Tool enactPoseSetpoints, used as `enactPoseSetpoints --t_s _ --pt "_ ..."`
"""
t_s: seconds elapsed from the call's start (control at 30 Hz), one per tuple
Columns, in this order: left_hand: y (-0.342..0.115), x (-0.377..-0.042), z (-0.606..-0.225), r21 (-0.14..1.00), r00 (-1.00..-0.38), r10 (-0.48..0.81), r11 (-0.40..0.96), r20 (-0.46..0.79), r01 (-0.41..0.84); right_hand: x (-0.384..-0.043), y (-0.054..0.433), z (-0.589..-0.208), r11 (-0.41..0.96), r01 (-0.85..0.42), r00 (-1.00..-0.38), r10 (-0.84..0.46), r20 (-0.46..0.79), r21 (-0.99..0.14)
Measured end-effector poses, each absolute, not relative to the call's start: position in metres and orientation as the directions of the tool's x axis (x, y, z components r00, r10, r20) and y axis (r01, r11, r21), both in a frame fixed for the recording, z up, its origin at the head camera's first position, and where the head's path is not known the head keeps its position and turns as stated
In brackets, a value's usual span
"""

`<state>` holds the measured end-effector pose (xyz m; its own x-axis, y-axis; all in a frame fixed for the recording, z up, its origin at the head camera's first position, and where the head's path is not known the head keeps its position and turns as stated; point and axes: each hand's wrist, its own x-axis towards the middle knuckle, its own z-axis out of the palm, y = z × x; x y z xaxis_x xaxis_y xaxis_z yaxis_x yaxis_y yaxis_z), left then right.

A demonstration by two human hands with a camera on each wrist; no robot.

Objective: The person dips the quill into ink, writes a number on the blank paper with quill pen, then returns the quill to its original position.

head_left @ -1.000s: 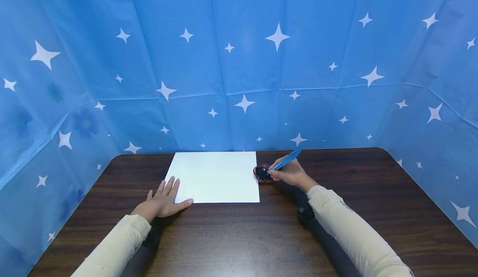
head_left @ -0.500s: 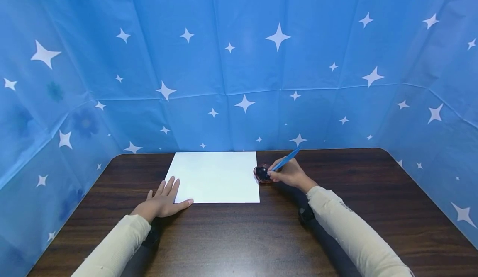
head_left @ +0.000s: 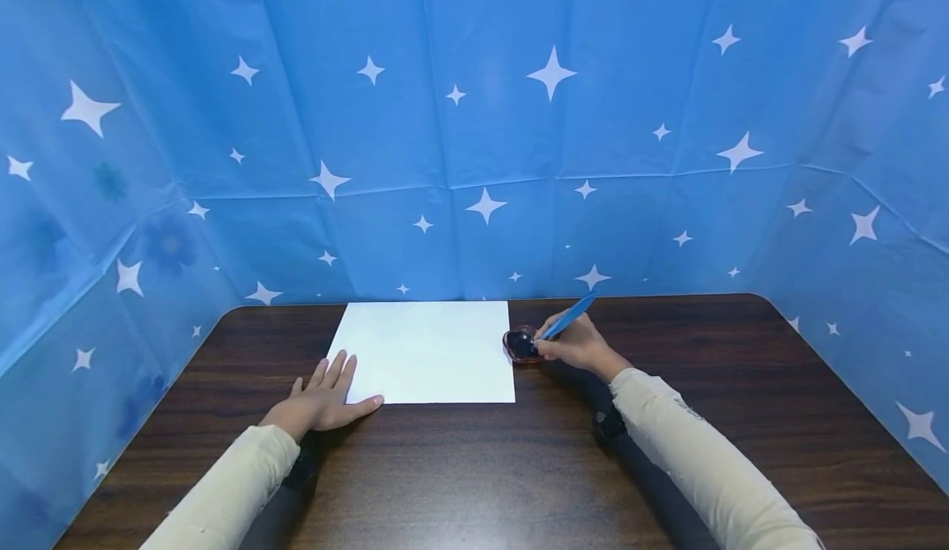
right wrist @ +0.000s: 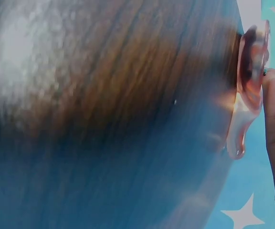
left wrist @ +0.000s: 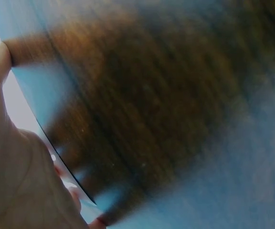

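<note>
The left hand (head_left: 322,398) lies with its fingers spread and straight over the near left corner of a white sheet of paper (head_left: 433,351) on the far part of a dark wood-grain table (head_left: 474,468). The right hand (head_left: 577,346) pinches a blue feather-shaped pen (head_left: 569,316), tilted with its upper end toward the far right. The pen's lower end is at the right side of a small translucent pinkish dish (right wrist: 248,102) that holds dark liquid (head_left: 521,342); whether the tip touches the liquid cannot be told. The dish stands at the paper's right edge, slightly overlapping it in the head view. Cream sleeves (head_left: 230,484) cover both forearms. A blue curtain with white stars (head_left: 474,138) hangs beyond the table.
</note>
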<state>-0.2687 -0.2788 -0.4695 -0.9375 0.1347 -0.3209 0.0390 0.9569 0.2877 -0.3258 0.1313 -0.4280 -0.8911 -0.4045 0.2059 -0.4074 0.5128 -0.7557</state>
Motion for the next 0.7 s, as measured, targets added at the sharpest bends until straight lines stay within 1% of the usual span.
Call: enactPoseSetpoints --t_s 0.13,0.3,0.47,0.7 --pt "-0.2797 -0.2688 -0.4696 0.283 -0.939 0.133 0.958 -0.318 0.04 -0.3258 0.1279 -0.4284 0.509 -0.423 -0.883 -0.417 0.215 -0.75" --pt "-0.2774 -0.2667 -0.4685 0.298 -0.935 0.144 0.954 -0.325 0.043 -0.3277 0.1265 -0.4312 0.539 -0.427 -0.888 -0.402 0.223 -0.726" --pt "-0.2781 -0.2677 -0.4693 0.295 -0.935 0.141 0.955 -0.326 0.041 -0.3287 0.128 -0.4309 0.537 -0.424 -0.89 -0.397 0.224 -0.73" --pt "-0.2779 -0.268 -0.4672 0.289 -0.934 0.138 0.956 -0.33 0.039 -0.3277 0.129 -0.4253 0.537 -0.421 -0.883 -0.425 0.197 -0.731"
